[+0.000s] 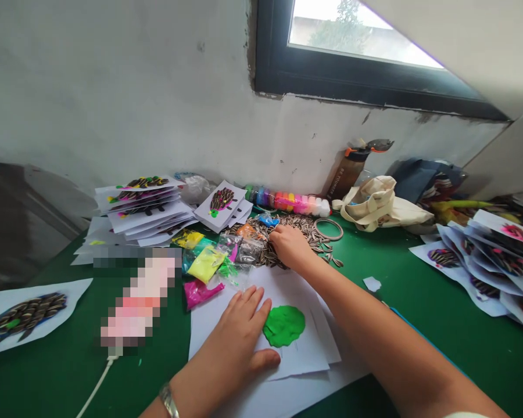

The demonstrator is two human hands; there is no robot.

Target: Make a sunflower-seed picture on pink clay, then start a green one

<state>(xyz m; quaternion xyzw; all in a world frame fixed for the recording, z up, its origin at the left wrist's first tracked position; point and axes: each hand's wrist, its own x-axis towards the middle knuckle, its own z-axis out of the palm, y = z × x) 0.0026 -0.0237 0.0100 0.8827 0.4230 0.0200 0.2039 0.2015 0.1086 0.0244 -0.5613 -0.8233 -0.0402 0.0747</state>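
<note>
My left hand [237,334] lies open on a sheet of white paper [307,357], fingers stretched out, beside a flat, roundish patch of green modelling clay [284,325]. Thin pencil lines run below the clay. Farther back, my right hand [290,247] reaches into a pile of striped sunflower seeds [304,225]. Its fingers are curled together at the pile, and whatever is between them is hidden. Small bags of coloured clay lie left of the seeds, among them a yellow bag [207,263] and a magenta bag [200,293].
Stacks of decorated cards stand at left [157,217] and right [492,261]. Along the wall are clay pots [287,202], a brown bottle [347,171] and a cream cloth bag [381,203]. A ring [329,229] lies by the seeds. A blurred pink object [139,302] with a cable is at left.
</note>
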